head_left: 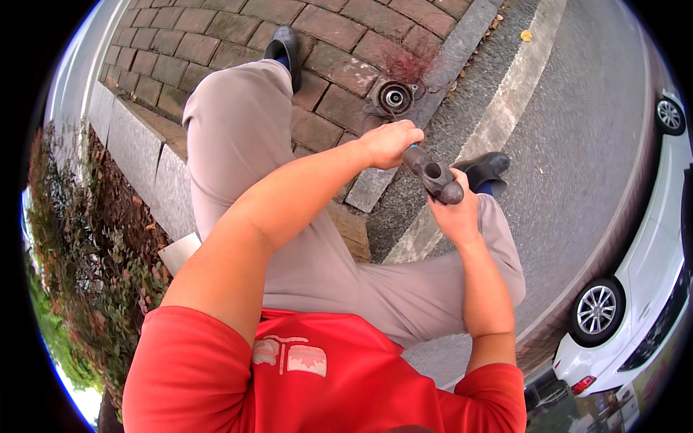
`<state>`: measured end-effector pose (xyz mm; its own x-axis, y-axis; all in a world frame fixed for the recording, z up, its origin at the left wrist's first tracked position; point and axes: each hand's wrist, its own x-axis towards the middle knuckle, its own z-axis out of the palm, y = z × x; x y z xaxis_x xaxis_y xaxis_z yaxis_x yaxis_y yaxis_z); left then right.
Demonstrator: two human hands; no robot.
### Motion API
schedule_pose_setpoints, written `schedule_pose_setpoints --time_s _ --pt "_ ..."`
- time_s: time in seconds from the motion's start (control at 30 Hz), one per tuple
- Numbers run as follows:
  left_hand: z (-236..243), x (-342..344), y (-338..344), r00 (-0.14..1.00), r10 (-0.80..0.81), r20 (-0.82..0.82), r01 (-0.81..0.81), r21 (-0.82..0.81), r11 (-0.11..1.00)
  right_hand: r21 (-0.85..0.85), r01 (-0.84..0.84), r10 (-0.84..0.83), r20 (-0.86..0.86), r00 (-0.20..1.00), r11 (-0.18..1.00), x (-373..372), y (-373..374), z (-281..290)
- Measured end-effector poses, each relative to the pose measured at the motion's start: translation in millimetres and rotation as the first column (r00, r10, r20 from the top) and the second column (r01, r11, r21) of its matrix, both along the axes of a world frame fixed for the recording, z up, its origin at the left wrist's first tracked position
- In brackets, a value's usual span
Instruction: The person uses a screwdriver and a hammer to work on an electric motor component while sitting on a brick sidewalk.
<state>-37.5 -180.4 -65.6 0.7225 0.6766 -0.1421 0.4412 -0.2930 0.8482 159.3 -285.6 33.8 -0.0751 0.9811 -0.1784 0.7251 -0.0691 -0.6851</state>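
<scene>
Tool (442, 185), dark and tubular, hollow opening, rounded near end: scene centre, over asphalt (563, 130). Left hand (393, 144): fingers closed around its far end. Right hand (456, 211): fingers wrapped around its near end. Ringed part (395, 98), round, dark: just beyond left hand, over brick paving (317, 61); red strands (415, 65) on its far side.

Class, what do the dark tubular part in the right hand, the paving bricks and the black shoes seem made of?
Dark tubular part: probably metal, dull, with soft highlights; possibly plastic. Paving bricks: fired clay or concrete, matte, given their reddish-brown, scuffed faces. Black shoes: rubber or smooth leather, judging by their sheen.
</scene>
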Motion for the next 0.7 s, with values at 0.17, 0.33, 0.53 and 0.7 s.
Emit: schedule_pose_setpoints --time_s 0.17,0.33,0.53,0.7 --pt "2 -2 -1 1.000 -0.006 0.004 0.006 -0.006 1.000 -0.121 0.085 -0.068 0.136 0.988 0.989 -3 9 -5" --pt "7 0 3 0.999 0.027 -0.042 -0.031 -0.084 0.996 -0.254 0.101 -0.034 0.254 0.967 0.962 -9 18 2" --pt "8 1 -1 0.996 0.020 -0.089 -0.030 -0.106 0.994 -0.121 0.086 -0.078 0.071 0.994 0.989 -5 12 -2" --pt "-17 1 -11 0.987 -0.081 -0.139 0.080 -0.016 0.997 -0.192 0.091 -0.053 0.191 0.980 0.977 0 20 -11"
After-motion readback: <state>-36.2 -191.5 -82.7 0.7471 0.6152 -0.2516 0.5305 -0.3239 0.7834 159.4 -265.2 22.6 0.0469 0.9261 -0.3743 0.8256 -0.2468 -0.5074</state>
